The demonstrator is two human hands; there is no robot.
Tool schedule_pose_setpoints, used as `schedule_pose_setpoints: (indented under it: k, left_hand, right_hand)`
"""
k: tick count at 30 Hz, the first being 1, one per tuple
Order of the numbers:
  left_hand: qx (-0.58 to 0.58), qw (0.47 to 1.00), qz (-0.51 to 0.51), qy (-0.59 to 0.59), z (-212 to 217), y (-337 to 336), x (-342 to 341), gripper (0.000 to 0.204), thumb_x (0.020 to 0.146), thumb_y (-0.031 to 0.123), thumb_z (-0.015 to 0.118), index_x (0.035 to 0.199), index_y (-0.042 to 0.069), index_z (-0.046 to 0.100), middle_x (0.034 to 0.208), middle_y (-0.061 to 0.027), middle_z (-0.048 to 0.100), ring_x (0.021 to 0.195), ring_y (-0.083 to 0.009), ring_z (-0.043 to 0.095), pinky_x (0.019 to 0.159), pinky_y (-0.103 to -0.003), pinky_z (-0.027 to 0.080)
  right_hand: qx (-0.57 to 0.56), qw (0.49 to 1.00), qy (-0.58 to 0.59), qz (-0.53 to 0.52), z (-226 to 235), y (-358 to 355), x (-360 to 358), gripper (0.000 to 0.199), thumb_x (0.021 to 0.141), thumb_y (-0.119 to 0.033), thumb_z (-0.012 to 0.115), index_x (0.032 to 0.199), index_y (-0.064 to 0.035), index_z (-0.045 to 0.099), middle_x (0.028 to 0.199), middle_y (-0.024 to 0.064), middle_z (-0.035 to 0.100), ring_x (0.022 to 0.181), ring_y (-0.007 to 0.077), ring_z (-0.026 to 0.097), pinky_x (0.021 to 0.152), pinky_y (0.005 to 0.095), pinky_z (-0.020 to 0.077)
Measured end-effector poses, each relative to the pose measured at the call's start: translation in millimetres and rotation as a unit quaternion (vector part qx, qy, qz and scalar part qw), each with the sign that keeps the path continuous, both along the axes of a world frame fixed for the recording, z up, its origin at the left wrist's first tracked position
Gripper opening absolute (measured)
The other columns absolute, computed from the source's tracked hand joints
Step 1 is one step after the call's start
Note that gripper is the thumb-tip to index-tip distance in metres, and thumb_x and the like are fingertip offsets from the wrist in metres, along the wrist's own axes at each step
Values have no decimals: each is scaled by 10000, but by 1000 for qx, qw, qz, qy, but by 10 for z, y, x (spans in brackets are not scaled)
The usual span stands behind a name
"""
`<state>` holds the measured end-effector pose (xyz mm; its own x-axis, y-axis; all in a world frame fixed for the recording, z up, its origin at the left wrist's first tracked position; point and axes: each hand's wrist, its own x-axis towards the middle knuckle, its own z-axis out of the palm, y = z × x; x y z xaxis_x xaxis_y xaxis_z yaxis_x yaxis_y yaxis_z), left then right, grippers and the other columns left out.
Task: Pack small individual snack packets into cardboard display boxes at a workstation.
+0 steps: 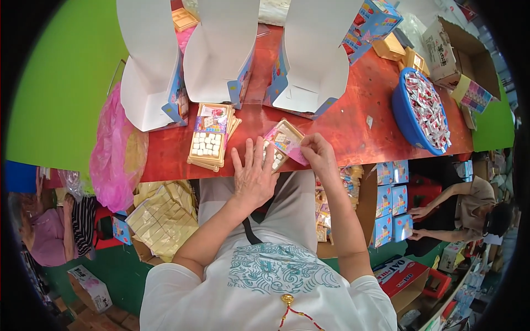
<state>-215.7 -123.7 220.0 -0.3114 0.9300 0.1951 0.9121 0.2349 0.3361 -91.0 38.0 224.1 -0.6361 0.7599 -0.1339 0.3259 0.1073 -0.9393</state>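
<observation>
1. The left hand [254, 174] lies flat, fingers spread, pressing on a gold tray [279, 144] at the near edge of the red worktop [353, 124].
2. The right hand [319, 154] pinches a pink card [292, 148] between thumb and fingertips, over the tray.
3. A stack of filled trays [208, 142] sits just left of it.
4. White open boxes [221, 49] stand behind; a blue bowl [408, 118] of sweets is far right.

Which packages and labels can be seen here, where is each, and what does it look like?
Three open cartons: standing at the table's far side, white inside, blue printed outside.
Gold tray: mid-table, rectangular, holding white pieces under a colourful card.
Pink card: in the right hand, over a second tray.
Blue boxes: stacked below the table, right.
</observation>
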Motion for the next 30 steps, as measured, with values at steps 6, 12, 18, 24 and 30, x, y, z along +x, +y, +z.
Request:
schedule_pose_setpoints:
  k: [6,12,18,24,30]
  left_hand:
    - [-10,999,-27,36,-32,-4,-6,722,794,271,637,1393,6,334,1464,-197,261,1361,-403,223,1046,-653,128]
    - [-7,997,-48,59,-56,0,-38,718,796,287,635,1388,6,344,1460,-190,275,1360,-403,226,1051,-655,116]
    - [-6,999,-37,1,180,99,-88,656,802,340,627,1344,41,410,1362,-197,389,1318,-407,289,1044,-663,101]
    - [107,994,-17,-10,-23,272,-42,517,792,326,638,1269,163,523,1312,-176,438,1202,-393,418,1014,-676,121]
    - [122,990,-17,-71,49,286,-7,584,772,288,642,1298,97,475,1360,-209,389,1280,-407,337,1010,-658,174]
  right_hand:
    - [-148,982,112,-41,218,-76,-122,134,822,-12,565,955,-25,549,702,-1,568,614,48,511,524,204,386]
    - [-243,965,92,-47,180,68,-164,143,828,-57,570,968,-57,598,742,10,604,587,63,537,498,200,394]
    - [-242,968,66,-12,275,33,-68,224,859,-91,542,1072,-35,579,795,34,626,610,71,561,528,208,434]
    - [-110,992,51,28,513,-205,8,370,893,-65,467,1254,17,475,805,56,632,652,90,585,569,208,462]
    - [-99,988,102,-55,271,-66,191,395,907,-113,491,1279,16,458,869,55,643,741,83,589,645,228,452]
